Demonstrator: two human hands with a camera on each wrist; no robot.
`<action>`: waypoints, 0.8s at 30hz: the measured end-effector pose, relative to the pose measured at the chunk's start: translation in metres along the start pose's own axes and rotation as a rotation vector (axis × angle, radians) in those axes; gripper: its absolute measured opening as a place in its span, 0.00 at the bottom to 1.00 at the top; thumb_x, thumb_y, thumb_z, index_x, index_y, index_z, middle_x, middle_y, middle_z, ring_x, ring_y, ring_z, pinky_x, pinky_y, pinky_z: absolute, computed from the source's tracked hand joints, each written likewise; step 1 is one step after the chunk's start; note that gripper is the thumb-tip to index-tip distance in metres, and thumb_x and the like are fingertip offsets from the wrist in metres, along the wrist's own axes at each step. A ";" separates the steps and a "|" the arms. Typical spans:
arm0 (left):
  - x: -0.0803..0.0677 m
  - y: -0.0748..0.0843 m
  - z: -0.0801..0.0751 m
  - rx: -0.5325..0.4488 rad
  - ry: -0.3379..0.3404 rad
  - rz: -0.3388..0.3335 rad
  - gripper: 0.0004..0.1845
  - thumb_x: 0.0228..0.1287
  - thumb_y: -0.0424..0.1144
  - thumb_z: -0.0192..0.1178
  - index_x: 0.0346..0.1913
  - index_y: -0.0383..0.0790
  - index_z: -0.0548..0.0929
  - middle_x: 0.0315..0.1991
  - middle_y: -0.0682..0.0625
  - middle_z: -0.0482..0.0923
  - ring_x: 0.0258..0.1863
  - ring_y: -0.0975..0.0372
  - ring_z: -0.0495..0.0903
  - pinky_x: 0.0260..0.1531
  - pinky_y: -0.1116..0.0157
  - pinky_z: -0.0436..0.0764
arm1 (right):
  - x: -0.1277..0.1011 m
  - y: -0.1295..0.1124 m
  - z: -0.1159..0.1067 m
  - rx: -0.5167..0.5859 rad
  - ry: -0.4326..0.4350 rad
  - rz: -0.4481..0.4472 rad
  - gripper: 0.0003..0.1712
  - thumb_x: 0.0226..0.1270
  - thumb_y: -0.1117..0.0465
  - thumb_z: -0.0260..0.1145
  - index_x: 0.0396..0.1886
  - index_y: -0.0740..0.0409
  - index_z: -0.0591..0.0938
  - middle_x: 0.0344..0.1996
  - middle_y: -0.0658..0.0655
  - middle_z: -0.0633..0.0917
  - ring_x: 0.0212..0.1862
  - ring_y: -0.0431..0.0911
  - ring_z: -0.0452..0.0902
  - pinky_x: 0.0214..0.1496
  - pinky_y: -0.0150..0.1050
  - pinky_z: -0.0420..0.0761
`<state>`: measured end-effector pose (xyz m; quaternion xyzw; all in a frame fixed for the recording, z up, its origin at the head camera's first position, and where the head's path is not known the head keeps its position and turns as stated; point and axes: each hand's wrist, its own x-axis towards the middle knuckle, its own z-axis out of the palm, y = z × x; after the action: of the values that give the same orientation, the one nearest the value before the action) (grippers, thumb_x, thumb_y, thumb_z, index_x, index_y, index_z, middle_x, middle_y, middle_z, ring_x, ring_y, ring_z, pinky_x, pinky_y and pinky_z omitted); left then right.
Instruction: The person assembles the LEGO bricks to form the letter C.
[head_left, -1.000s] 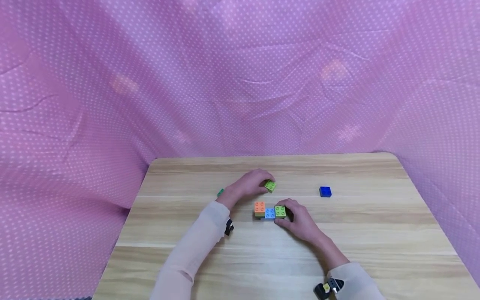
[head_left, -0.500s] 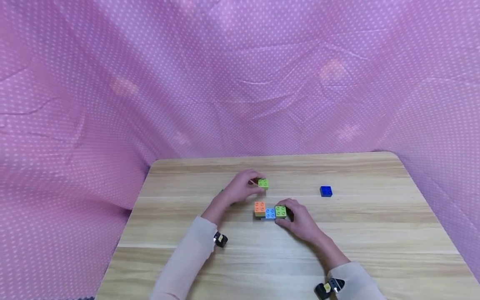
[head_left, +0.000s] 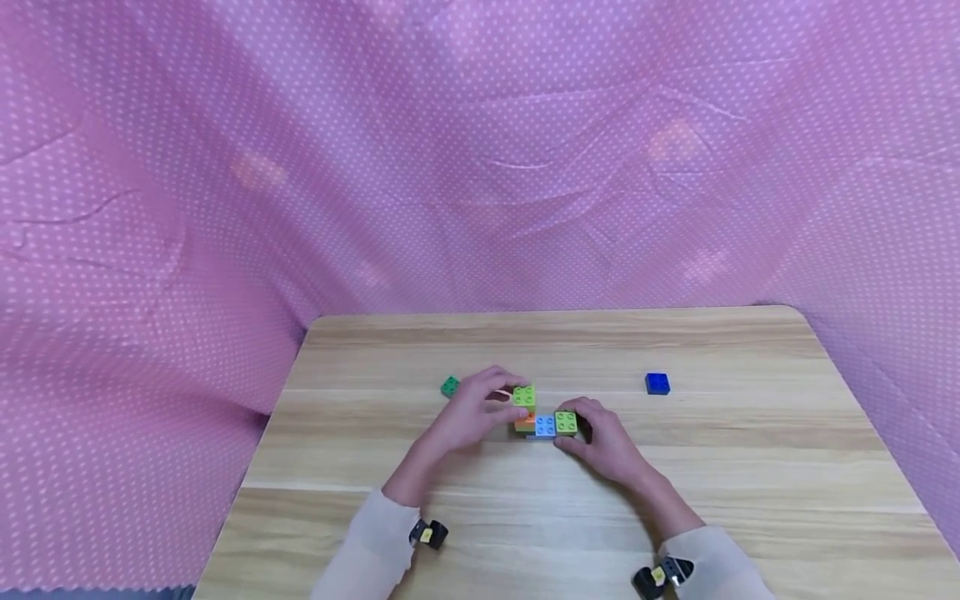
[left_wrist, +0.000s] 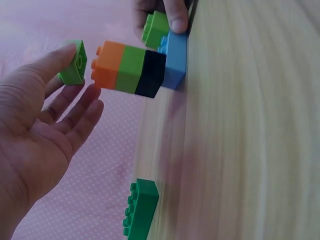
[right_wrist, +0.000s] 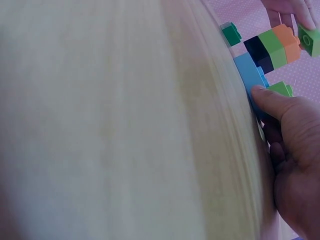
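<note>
A lime green brick (head_left: 524,395) sits over a stack of orange, green and black on a light blue plate (head_left: 545,426), on a pale wood-grain desk (head_left: 750,467) before a pink white-dotted cloth (head_left: 225,208).

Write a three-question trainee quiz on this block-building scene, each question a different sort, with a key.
1. True or false: the left hand holds a light green block above the orange block of the stack.
2. Which loose block lies on the table far out beyond the right hand? A) dark blue block B) dark green block C) a red one
3. Fill in: the right hand steadies the stack at its light blue base block, beside a ____ block on top of that base.

Key: 1 true; 2 A; 3 light green
</note>
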<state>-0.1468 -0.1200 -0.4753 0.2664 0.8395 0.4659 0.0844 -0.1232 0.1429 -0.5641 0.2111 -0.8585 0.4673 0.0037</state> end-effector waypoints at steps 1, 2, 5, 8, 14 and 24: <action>-0.002 0.001 0.001 0.010 0.002 0.004 0.23 0.61 0.46 0.69 0.59 0.50 0.81 0.51 0.60 0.76 0.51 0.63 0.79 0.52 0.68 0.81 | 0.000 0.000 0.000 -0.001 -0.001 0.000 0.23 0.56 0.57 0.78 0.51 0.48 0.82 0.48 0.40 0.82 0.54 0.40 0.75 0.61 0.47 0.74; -0.004 0.001 0.002 0.019 0.006 0.006 0.23 0.61 0.46 0.69 0.60 0.50 0.81 0.51 0.60 0.76 0.51 0.63 0.79 0.52 0.68 0.81 | 0.000 0.000 0.000 -0.002 -0.003 0.001 0.23 0.56 0.57 0.78 0.51 0.48 0.82 0.48 0.40 0.82 0.54 0.40 0.75 0.61 0.47 0.74; -0.009 0.001 0.006 0.055 0.014 -0.002 0.23 0.61 0.47 0.69 0.60 0.53 0.80 0.51 0.61 0.76 0.51 0.65 0.79 0.51 0.68 0.82 | -0.001 0.000 0.001 0.001 -0.006 0.008 0.23 0.56 0.57 0.78 0.51 0.48 0.82 0.48 0.39 0.81 0.54 0.40 0.74 0.61 0.47 0.74; -0.013 -0.001 0.009 0.078 0.025 -0.003 0.24 0.61 0.48 0.69 0.60 0.54 0.79 0.52 0.61 0.76 0.50 0.66 0.79 0.51 0.67 0.82 | -0.002 0.000 0.001 0.006 -0.005 0.008 0.23 0.56 0.58 0.78 0.51 0.48 0.82 0.48 0.39 0.81 0.54 0.40 0.74 0.61 0.47 0.74; -0.017 -0.002 0.016 0.095 0.051 -0.002 0.24 0.61 0.48 0.69 0.60 0.55 0.79 0.52 0.61 0.76 0.50 0.66 0.78 0.49 0.70 0.81 | -0.004 0.001 0.000 0.001 -0.010 0.002 0.23 0.56 0.58 0.78 0.51 0.49 0.82 0.49 0.40 0.81 0.55 0.40 0.74 0.62 0.47 0.74; -0.022 -0.007 0.030 0.084 0.116 0.014 0.27 0.61 0.49 0.69 0.63 0.51 0.78 0.53 0.60 0.75 0.51 0.67 0.77 0.50 0.64 0.83 | -0.006 0.003 -0.001 0.006 -0.012 -0.013 0.23 0.56 0.59 0.78 0.51 0.50 0.82 0.48 0.40 0.81 0.55 0.41 0.74 0.62 0.47 0.73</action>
<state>-0.1194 -0.1124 -0.4999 0.2482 0.8600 0.4453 0.0213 -0.1189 0.1472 -0.5673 0.2194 -0.8556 0.4688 0.0010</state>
